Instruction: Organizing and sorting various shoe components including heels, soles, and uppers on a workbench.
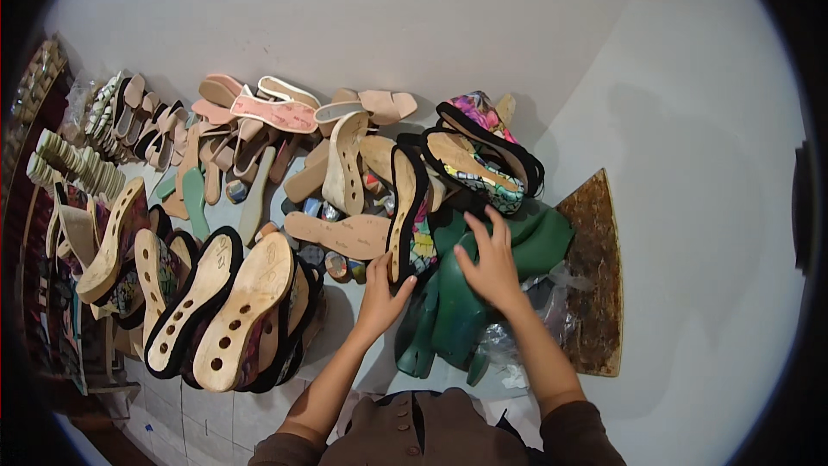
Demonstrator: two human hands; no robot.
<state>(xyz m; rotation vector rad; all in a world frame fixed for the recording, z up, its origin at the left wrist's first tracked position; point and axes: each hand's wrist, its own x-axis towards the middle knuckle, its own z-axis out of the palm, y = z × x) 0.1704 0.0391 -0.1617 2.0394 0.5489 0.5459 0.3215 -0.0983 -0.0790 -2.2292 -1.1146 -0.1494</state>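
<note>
As we look down in the head view, a long wedge shoe sole [401, 211] with a pale wooden face, black padded rim and multicoloured patterned side lies just right of the frame's centre, its long axis running almost straight up and down the frame. Its lower end meets our left hand [381, 298], clearly the nearer one; the rest of its length reaches up and away from us. Our left thumb and fingers stand apart around that end, though we cannot tell whether they press on it. Our right hand [490, 263], wide and holding nothing that we can see, is to the right of the sole and apart from it, over dark green, glossy, plastic-looking forms [457, 302]. Above its fingertips, in the upper right of centre, sits a black-rimmed wedge shoe with a blue-green patterned side [474, 164]. Left of our left hand, a flat tan insole [338, 234] points its narrow length toward the sole, nearly crosswise to it.
</note>
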